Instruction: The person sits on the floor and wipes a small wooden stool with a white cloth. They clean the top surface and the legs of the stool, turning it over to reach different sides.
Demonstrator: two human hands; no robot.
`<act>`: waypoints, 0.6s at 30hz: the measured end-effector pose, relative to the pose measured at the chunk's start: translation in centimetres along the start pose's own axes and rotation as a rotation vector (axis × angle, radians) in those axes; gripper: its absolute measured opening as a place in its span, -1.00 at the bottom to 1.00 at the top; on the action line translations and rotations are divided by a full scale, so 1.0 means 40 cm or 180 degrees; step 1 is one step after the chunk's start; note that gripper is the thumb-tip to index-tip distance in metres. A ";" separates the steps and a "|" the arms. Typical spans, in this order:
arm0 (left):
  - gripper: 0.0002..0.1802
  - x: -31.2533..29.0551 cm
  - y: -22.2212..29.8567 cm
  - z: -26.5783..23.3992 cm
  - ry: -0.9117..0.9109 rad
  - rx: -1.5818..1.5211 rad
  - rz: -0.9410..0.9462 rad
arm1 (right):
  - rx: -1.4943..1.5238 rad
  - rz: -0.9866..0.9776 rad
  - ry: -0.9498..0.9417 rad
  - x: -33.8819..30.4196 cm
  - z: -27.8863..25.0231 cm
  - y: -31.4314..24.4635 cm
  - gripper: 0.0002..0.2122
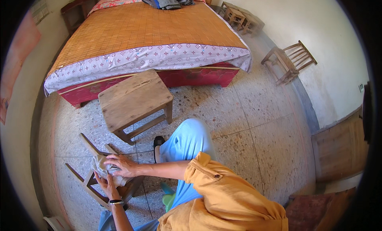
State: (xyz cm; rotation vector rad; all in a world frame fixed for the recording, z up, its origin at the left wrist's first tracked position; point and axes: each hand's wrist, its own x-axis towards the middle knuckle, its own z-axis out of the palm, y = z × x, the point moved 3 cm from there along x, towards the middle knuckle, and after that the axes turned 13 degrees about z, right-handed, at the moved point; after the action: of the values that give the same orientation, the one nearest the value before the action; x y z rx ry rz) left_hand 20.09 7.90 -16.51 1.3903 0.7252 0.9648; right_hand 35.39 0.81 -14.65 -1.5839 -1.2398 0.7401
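A small wooden stool [92,190] lies tipped over on the floor at the lower left, its legs pointing up and to the left. A crumpled pale grey cloth [98,165] rests against its frame. My right hand [121,165] reaches across from the right and presses the cloth onto the wood, fingers bent over it. Lower down, my left hand [106,187], with bands at the wrist, grips the stool's frame beside the cloth's lower edge. Its thumb and fingers are apart around the wood; the palm side is partly hidden.
A low wooden table [137,97] stands just ahead, before a bed [151,28] with a woven mat and red base. A slat-backed chair [288,62] and more wooden furniture [242,18] line the right wall. My bent knee [191,139] is beside the stool.
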 end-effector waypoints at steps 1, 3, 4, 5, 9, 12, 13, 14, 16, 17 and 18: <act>-0.29 0.000 -0.004 0.000 -0.0055 0.0036 0.0131 | 0.0178 0.0245 -0.0018 0.002 0.007 0.018 -0.43; -0.32 -0.006 0.013 0.015 -0.0119 0.0204 0.0240 | 0.0222 0.0322 0.0020 0.004 0.019 0.046 -0.44; -0.33 -0.009 0.019 0.024 -0.0151 0.0289 0.0295 | 0.0245 0.0361 0.0038 0.002 0.025 0.061 -0.44; -0.35 -0.010 0.024 0.028 -0.0129 0.0298 0.0393 | 0.0186 0.0342 0.0004 0.003 0.026 0.060 -0.42; -0.36 -0.012 0.043 0.041 -0.0124 0.0337 0.0437 | -0.0012 0.0405 0.0000 -0.007 0.039 0.059 -0.27; -0.35 -0.016 0.043 0.038 -0.0132 0.0394 0.0454 | -0.0005 0.0393 0.0000 -0.017 0.034 0.047 -0.14; -0.35 -0.016 0.037 0.035 -0.0127 0.0393 0.0440 | 0.0039 0.0375 -0.0019 -0.014 0.031 0.045 -0.12; -0.34 -0.016 0.033 0.032 -0.0123 0.0394 0.0429 | 0.0086 0.0354 -0.0038 -0.011 0.029 0.041 -0.10; -0.33 -0.017 0.028 0.030 -0.0098 0.0373 0.0433 | 0.0015 0.0412 -0.0100 -0.013 0.027 0.036 -0.12; -0.34 -0.017 0.032 0.033 -0.0103 0.0340 0.0425 | -0.0017 0.0441 -0.0124 -0.014 0.028 0.034 -0.14; -0.34 -0.017 0.036 0.035 -0.0109 0.0307 0.0416 | 0.0054 0.0461 -0.0079 -0.014 0.030 0.033 -0.16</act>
State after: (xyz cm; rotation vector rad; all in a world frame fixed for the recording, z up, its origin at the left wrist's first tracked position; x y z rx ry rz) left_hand 20.84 6.53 -15.06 1.5506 0.6690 1.0163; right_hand 34.67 0.62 -16.36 -1.6679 -1.1420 0.8620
